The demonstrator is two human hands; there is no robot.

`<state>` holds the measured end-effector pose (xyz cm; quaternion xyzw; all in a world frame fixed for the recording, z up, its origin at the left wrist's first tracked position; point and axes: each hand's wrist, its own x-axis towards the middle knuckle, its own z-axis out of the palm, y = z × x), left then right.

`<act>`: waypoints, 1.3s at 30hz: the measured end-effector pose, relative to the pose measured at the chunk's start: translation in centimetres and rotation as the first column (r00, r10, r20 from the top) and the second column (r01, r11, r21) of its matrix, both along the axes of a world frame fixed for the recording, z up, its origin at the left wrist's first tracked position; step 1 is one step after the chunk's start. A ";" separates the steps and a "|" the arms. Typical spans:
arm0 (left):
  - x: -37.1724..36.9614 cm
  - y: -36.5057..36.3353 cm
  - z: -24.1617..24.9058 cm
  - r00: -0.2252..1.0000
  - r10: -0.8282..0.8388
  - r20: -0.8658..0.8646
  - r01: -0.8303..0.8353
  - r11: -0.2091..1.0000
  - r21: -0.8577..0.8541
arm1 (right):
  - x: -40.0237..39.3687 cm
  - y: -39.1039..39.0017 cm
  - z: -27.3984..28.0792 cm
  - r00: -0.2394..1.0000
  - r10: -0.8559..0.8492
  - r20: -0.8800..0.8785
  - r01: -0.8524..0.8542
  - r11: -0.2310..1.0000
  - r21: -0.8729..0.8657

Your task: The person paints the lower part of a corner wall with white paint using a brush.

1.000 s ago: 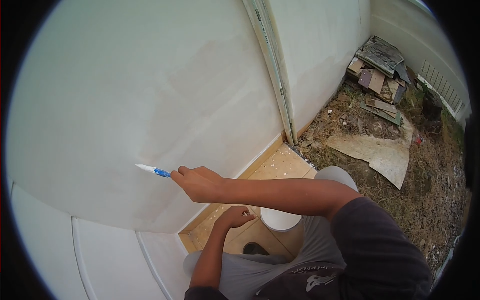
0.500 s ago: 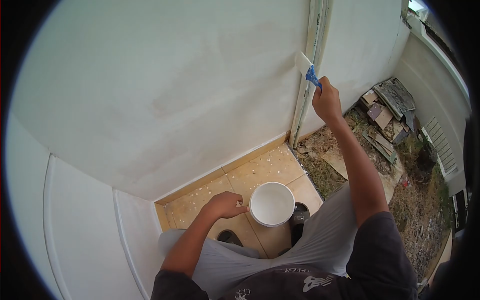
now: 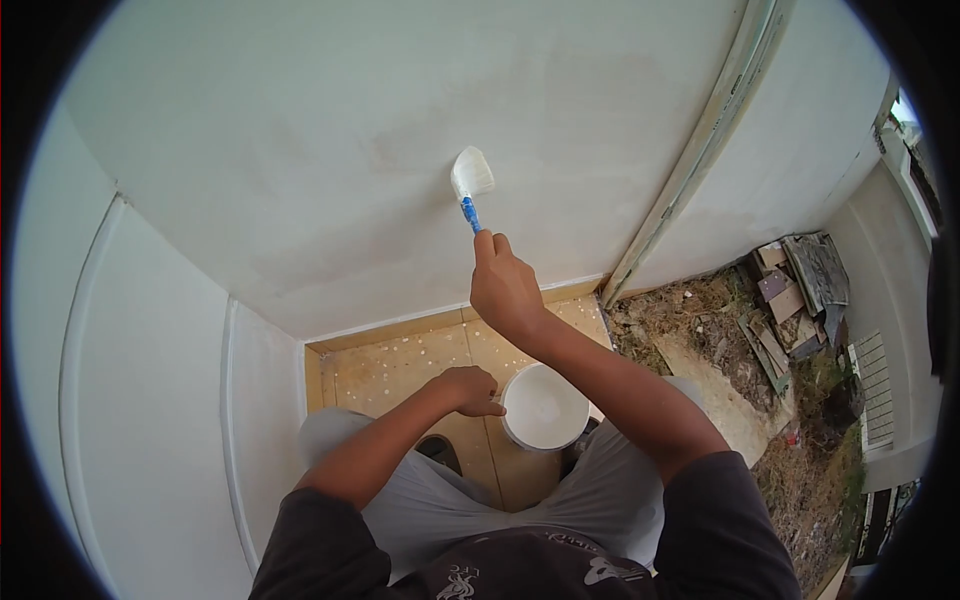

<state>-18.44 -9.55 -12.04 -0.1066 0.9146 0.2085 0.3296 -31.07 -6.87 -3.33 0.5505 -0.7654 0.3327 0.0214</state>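
Observation:
My right hand is wrapped round the blue handle of a paintbrush, whose wide pale bristles are at the white wall in front of me. Paint coats the bristles and specks the handle. Lower down, my left hand has its fingers closed at the left rim of a white bucket, which hangs or stands between my knees over the tiles. White shows inside the bucket. Greyish, patchy areas mark the wall around the brush.
Tan floor tiles with white paint drips lie below, edged by a tan skirting. A vertical frame divides the wall at right. Beyond it, broken boards are heaped on rough ground. A panelled white surface stands at left.
My right hand has brought the paintbrush from beside the vertical frame leftward to the middle of the wall. The view has turned somewhat. My left hand stays at the bucket's rim.

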 end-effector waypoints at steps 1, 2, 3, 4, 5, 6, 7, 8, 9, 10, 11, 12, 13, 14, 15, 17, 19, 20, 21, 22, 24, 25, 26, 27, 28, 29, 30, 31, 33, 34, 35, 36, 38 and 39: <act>0.0 -0.2 -0.4 1.000 -0.003 0.023 0.003 1.000 0.004 | 1.1 -0.5 -0.2 0.998 0.062 0.006 -0.062 0.998 0.008; 0.0 -0.4 -0.7 0.999 -0.006 0.046 0.005 1.000 0.010 | 2.0 -0.8 -0.2 0.992 0.123 0.012 -0.123 0.992 0.017; 0.0 -0.6 -0.9 0.998 -0.008 0.069 0.007 1.000 0.015 | 2.5 -1.2 0.0 0.984 0.176 0.018 -0.176 0.984 0.024; 0.1 -0.7 -1.1 0.998 -0.007 0.061 0.007 1.000 0.012 | 2.9 -1.6 0.2 0.974 0.227 0.024 -0.228 0.973 0.030; 0.3 -0.7 -1.2 0.999 -0.004 0.053 0.004 1.000 0.011 | 3.1 -1.7 0.5 0.959 0.280 0.029 -0.281 0.959 0.037; 0.5 -0.7 -1.2 0.999 0.001 0.042 -0.001 1.000 0.011 | 3.1 -1.6 0.6 0.956 0.290 0.044 -0.289 0.957 -0.013; 0.8 -0.8 -1.1 0.999 0.012 0.038 -0.012 1.000 0.012 | 2.9 -1.3 0.7 0.952 0.301 0.055 -0.297 0.953 -0.063; 1.0 -0.7 -0.7 0.999 0.023 0.031 -0.024 1.000 0.013 | 2.4 -1.1 0.8 0.948 0.312 0.062 -0.304 0.946 -0.112; 1.2 -0.6 -0.2 0.999 0.032 0.020 -0.032 0.999 0.016 | 1.4 -0.8 0.6 0.957 0.281 0.067 -0.269 0.952 -0.148; 1.3 -0.6 0.1 0.999 0.038 0.017 -0.039 0.999 0.012 | -0.5 -0.4 0.0 0.966 0.247 0.071 -0.231 0.956 -0.182; 1.6 -0.6 0.5 0.999 0.044 0.011 -0.044 0.999 0.010 | -2.5 0.2 -0.3 0.975 0.212 0.073 -0.192 0.958 -0.215; 1.8 -0.6 0.7 0.999 0.048 0.004 -0.048 0.999 0.009 | -4.7 1.3 -0.1 0.975 0.198 0.100 -0.174 0.961 -0.214; 2.0 -0.6 0.9 0.999 0.050 -0.002 -0.050 0.999 0.005 | -6.7 2.7 0.3 0.983 0.131 0.128 -0.111 0.982 -0.150; 2.3 -0.7 1.0 0.998 0.055 -0.008 -0.055 0.999 0.001 | -9.1 4.1 0.1 0.982 0.074 0.176 -0.049 0.988 -0.145; 2.6 -0.8 1.3 0.998 0.063 -0.013 -0.063 0.998 -0.002 | -11.1 5.6 0.1 0.984 0.009 0.178 0.020 0.987 -0.160; 2.8 -1.1 1.9 0.997 0.073 -0.027 -0.073 0.997 -0.002 | -15.0 8.1 -0.5 0.980 -0.141 0.138 0.163 0.972 -0.170; 2.8 -1.0 2.6 0.995 0.086 -0.047 -0.085 0.996 0.014 | -17.9 10.0 -0.8 0.976 -0.208 0.070 0.218 0.949 -0.228; 2.6 -1.1 3.2 0.994 0.088 -0.060 -0.087 0.996 0.025 | -19.1 11.0 -0.8 0.968 -0.246 0.043 0.249 0.933 -0.261; 2.4 -1.1 3.4 0.994 0.088 -0.071 -0.086 0.996 0.033 | -20.1 11.9 -0.7 0.954 -0.301 0.018 0.295 0.919 -0.261; 2.3 -1.0 3.5 0.993 0.086 -0.084 -0.083 0.996 0.037 | -21.1 12.6 -0.5 0.935 -0.355 -0.005 0.341 0.902 -0.265; 2.2 -1.1 3.6 0.990 0.091 -0.108 -0.086 0.995 0.043 | -22.3 14.2 0.1 0.891 -0.452 -0.038 0.427 0.865 -0.263; 2.3 -1.2 3.4 0.990 0.089 -0.110 -0.086 0.996 0.033 | -22.8 14.8 0.5 0.869 -0.493 -0.050 0.466 0.846 -0.259; 2.5 -1.2 3.2 0.990 0.091 -0.112 -0.088 0.996 0.024 | -22.6 14.8 1.4 0.845 -0.531 -0.063 0.500 0.827 -0.255; 2.6 -1.2 3.1 0.989 0.092 -0.113 -0.091 0.996 0.018 | -22.2 14.9 1.9 0.853 -0.516 -0.074 0.485 0.838 -0.249; 2.6 -1.3 3.0 0.990 0.105 -0.100 -0.103 0.994 0.022 | -21.9 14.6 2.4 0.825 -0.558 -0.092 0.525 0.817 -0.239; 2.7 -1.4 3.6 0.990 0.113 -0.083 -0.111 0.993 0.026 | -20.9 14.1 2.8 0.792 -0.600 -0.109 0.568 0.791 -0.226; 2.7 -1.3 3.8 0.991 0.118 -0.059 -0.116 0.993 0.033 | -20.0 13.7 2.8 0.756 -0.643 -0.123 0.614 0.761 -0.208; 2.7 -1.4 3.8 0.990 0.122 -0.067 -0.119 0.992 0.040 | -19.4 13.4 2.8 0.743 -0.659 -0.118 0.637 0.750 -0.176; 2.8 -1.4 3.7 0.988 0.131 -0.079 -0.127 0.991 0.049 | -18.7 12.3 2.6 0.718 -0.688 -0.105 0.679 0.726 -0.110; 2.9 -1.3 3.5 0.990 0.126 -0.070 -0.123 0.991 0.050 | -18.3 11.4 2.1 0.764 -0.641 -0.074 0.638 0.768 -0.066; 2.6 -1.1 3.3 0.991 0.118 -0.065 -0.115 0.992 0.046 | -17.6 10.4 1.5 0.803 -0.594 -0.039 0.593 0.804 -0.030; 2.3 -1.1 3.2 0.992 0.107 -0.061 -0.104 0.994 0.039 | -16.4 9.1 0.7 0.839 -0.542 -0.046 0.542 0.840 -0.013; 1.8 -0.9 3.0 0.995 0.092 -0.039 -0.090 0.995 0.049 | -13.9 6.5 -0.6 0.894 -0.448 -0.013 0.448 0.894 -0.015; 1.6 -0.9 2.9 0.996 0.083 -0.028 -0.081 0.995 0.051 | -12.2 5.8 -0.4 0.907 -0.420 0.013 0.420 0.907 -0.024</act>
